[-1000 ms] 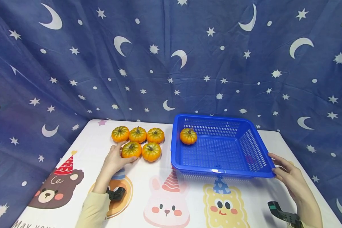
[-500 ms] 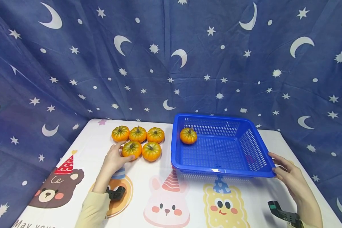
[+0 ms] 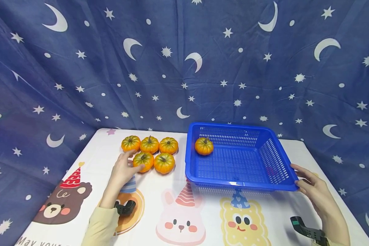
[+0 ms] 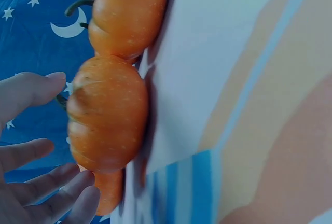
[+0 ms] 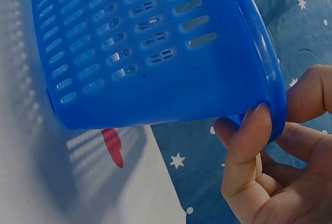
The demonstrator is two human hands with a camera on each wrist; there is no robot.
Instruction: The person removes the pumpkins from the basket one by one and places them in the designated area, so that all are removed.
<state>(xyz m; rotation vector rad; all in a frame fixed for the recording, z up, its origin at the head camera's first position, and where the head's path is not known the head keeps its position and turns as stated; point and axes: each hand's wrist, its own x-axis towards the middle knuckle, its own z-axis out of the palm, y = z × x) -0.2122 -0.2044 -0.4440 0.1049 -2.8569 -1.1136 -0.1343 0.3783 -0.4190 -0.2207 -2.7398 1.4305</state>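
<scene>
Small orange pumpkins with green-tinged tops sit in two touching rows on the left of the table. Beside the front-left pumpkin (image 3: 143, 162), my left hand (image 3: 122, 172) has its thumb and fingers loosely spread. In the left wrist view those fingers (image 4: 39, 154) are parted at the stem side of this pumpkin (image 4: 109, 115), not closed round it. My right hand (image 3: 315, 189) pinches the near right corner of a blue plastic basket (image 3: 233, 185). The right wrist view shows its thumb and fingers on the rim (image 5: 277, 99). One pumpkin (image 3: 204, 146) lies inside the basket, at its left end.
The front-right pumpkin (image 3: 164, 163) stands against the one by my left hand, and three more, such as the back-middle pumpkin (image 3: 149, 144), line up behind. A white cartoon-printed tablecloth (image 3: 212, 212) covers the table. A dark blue curtain (image 3: 160, 68) rises right behind it.
My left thumb and fingers have loosened and drawn slightly back from the front-left pumpkin, which stays in place. The right hand keeps its hold on the basket.
</scene>
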